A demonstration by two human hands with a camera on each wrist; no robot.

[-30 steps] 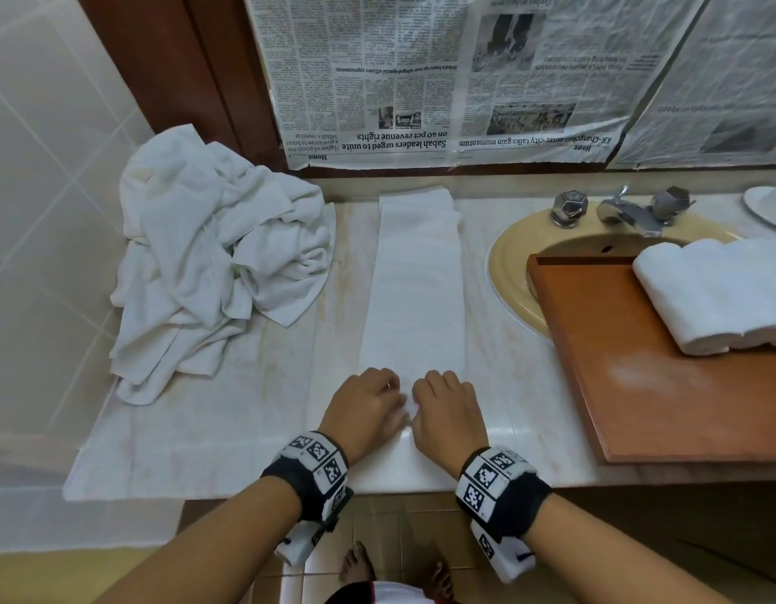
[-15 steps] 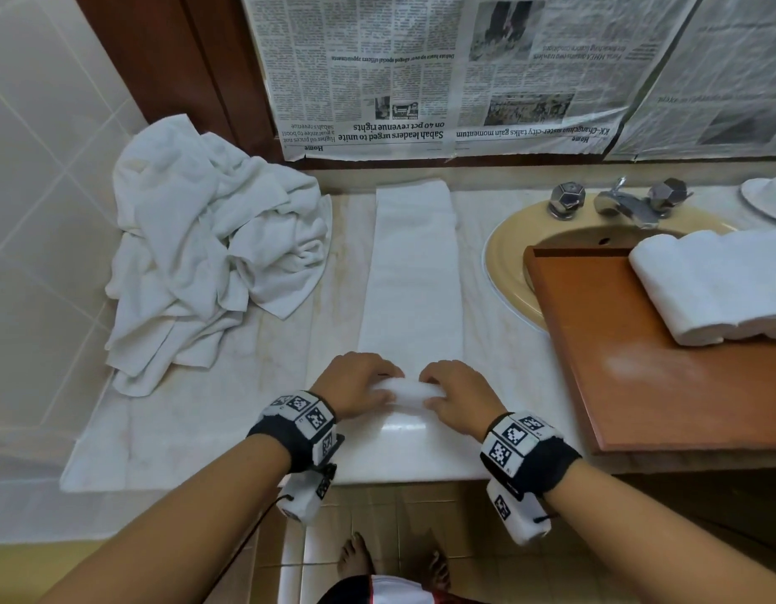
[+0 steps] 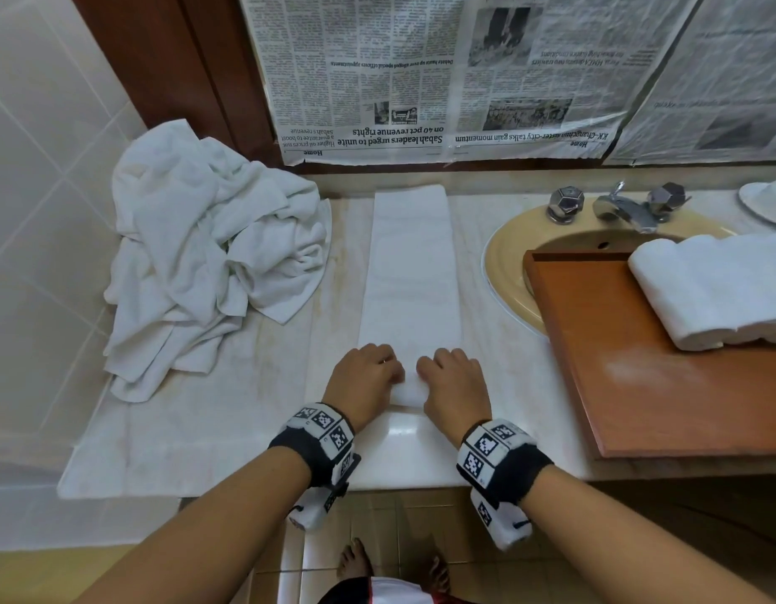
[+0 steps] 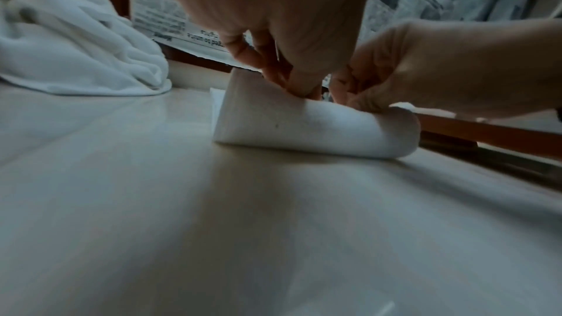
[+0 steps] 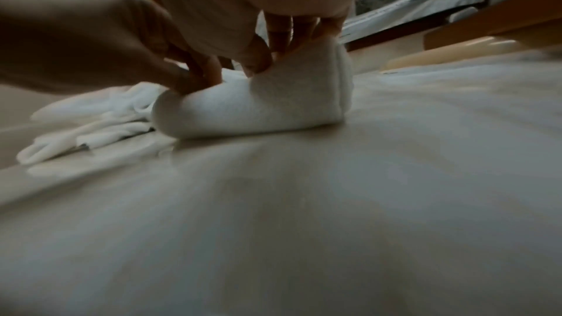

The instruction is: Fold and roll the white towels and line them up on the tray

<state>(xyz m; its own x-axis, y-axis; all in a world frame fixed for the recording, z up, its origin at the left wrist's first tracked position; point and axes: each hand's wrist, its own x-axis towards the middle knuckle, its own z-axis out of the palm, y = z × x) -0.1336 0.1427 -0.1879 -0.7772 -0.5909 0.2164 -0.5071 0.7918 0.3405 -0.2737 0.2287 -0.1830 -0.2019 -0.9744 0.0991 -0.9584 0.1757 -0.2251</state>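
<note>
Black wristbands (image 3: 310, 446) with checkered markers

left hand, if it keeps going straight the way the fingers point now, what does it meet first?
The left hand points away from the person along the folded towel. Straight on, it meets only the flat unrolled strip, then probably the back ledge below the newspaper. The crumpled towel pile lies off to its left, apparently clear.

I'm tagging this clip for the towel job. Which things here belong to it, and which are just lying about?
Job: folded towel strip, both hands rolling its near end, left hand, right hand; pile of unfolded towels; wooden tray; rolled towels on it.

Lying about: newspaper, faucet, sink.
</note>
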